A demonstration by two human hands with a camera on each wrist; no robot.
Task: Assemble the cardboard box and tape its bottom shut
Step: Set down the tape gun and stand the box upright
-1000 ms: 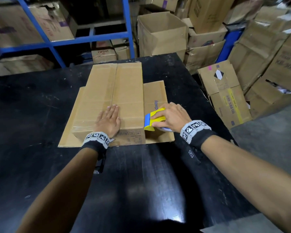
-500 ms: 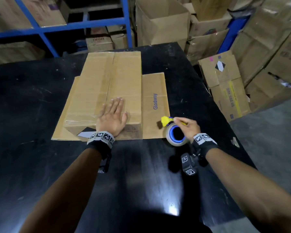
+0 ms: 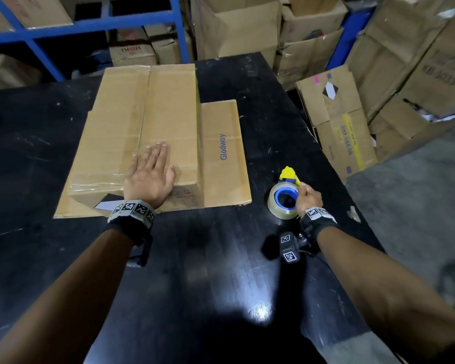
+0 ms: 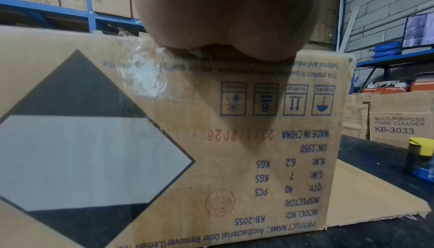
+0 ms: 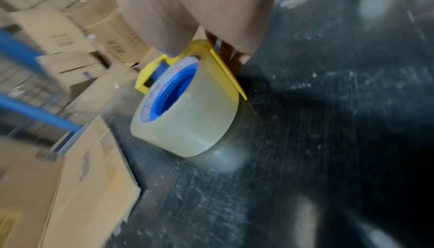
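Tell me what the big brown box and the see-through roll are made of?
The brown box looks like matte corrugated cardboard, judging by its creased flaps. The clear tape roll looks like glossy plastic film on a blue core, with a yellow, likely plastic, cutter.

You are wearing a black strap topped by a grey band of black-and-white square markers on your left wrist, and a matching one on your right wrist. Below each band a small black camera block is hanging, the right one showing two more square markers; both forearms are going bare.
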